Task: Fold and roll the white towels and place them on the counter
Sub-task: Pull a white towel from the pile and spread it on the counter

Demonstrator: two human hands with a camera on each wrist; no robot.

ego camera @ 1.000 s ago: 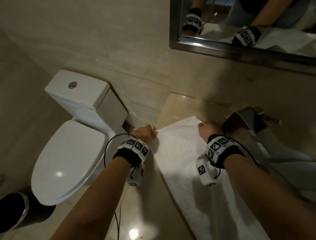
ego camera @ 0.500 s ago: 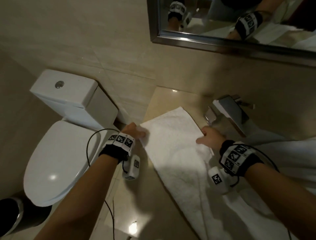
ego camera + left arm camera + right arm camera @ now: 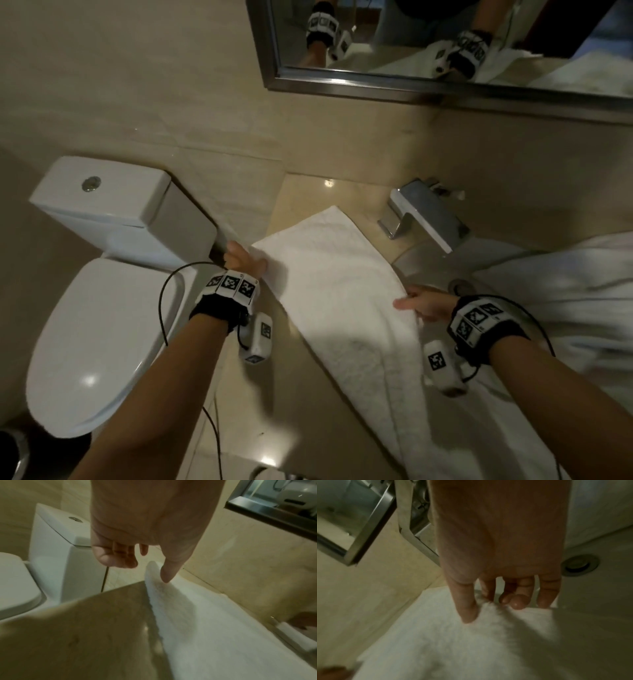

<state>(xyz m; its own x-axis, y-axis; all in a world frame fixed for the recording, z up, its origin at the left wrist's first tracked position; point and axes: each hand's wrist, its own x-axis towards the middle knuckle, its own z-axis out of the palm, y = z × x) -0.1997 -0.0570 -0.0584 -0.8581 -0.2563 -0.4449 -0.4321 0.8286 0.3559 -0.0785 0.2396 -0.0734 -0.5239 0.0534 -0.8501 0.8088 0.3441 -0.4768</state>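
Since a second earlier the right hand (image 3: 424,305) had slid back along the white towel (image 3: 342,308), its grip pinching the right edge. The left hand (image 3: 239,261), nearer the far end, lay released, thumb on the left edge; the white towel lay lengthwise between them on the tabletop (image 3: 308,192).

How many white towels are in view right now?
2. One long folded white towel lies flat on the beige counter between the left hand and right hand. A second white towel lies crumpled to its right; more may be hidden there.
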